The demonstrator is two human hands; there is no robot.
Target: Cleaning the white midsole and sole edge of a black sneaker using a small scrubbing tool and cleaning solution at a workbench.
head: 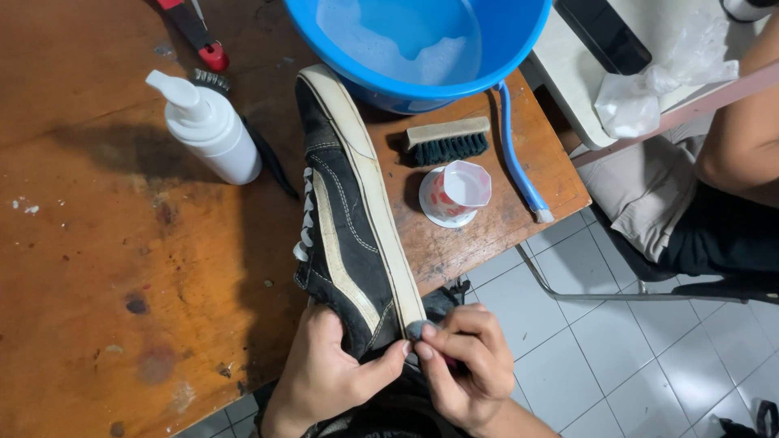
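A black sneaker (pixel 345 211) with a white side stripe, white laces and an off-white sole lies on its side on the brown wooden table (pixel 122 268), heel toward me. My left hand (pixel 329 369) grips the heel from the left, thumb across the back. My right hand (pixel 462 361) pinches a small grey pad (pixel 415 328) against the sole's rim at the heel.
A blue basin (pixel 422 45) of soapy water stands at the table's far edge. Close by are a white pump bottle (pixel 207 126), a dark-bristled wooden brush (pixel 446 139), a blue-handled brush (pixel 515 154), a small white cup (pixel 456 193) and a red-handled tool (pixel 195 32). A seated person's arm (pixel 742 130) is at right.
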